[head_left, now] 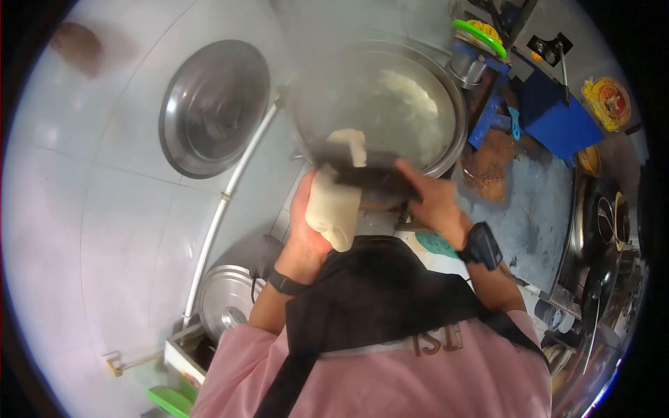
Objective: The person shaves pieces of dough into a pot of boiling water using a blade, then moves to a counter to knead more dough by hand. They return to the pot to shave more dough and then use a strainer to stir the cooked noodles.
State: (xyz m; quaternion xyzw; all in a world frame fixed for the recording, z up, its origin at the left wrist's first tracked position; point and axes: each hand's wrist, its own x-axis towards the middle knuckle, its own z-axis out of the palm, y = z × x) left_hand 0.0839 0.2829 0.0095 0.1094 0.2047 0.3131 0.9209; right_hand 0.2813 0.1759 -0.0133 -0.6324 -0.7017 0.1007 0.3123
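Note:
A pale lump of dough point(334, 212) rests along my left hand point(304, 226), whose fingers curl round its side. My right hand point(437, 202) grips a dark, flat noodle-shaving knife point(373, 174), smeared by motion, across the dough's far end. Just beyond the blade, a pale strip of dough point(352, 144) shows over the near side of a wide metal pot point(458, 115). Cloudy liquid point(376, 87) fills the pot, with steam over it and pale noodles point(412, 94) near the far right side.
A round metal lid or basin point(216, 108) is against the tiled wall at left, near a white pipe point(219, 216). Another metal lid point(226, 296) is at lower left. On the right are a grey worktop point(533, 209), a blue panel point(557, 115) and a green-rimmed item point(481, 36).

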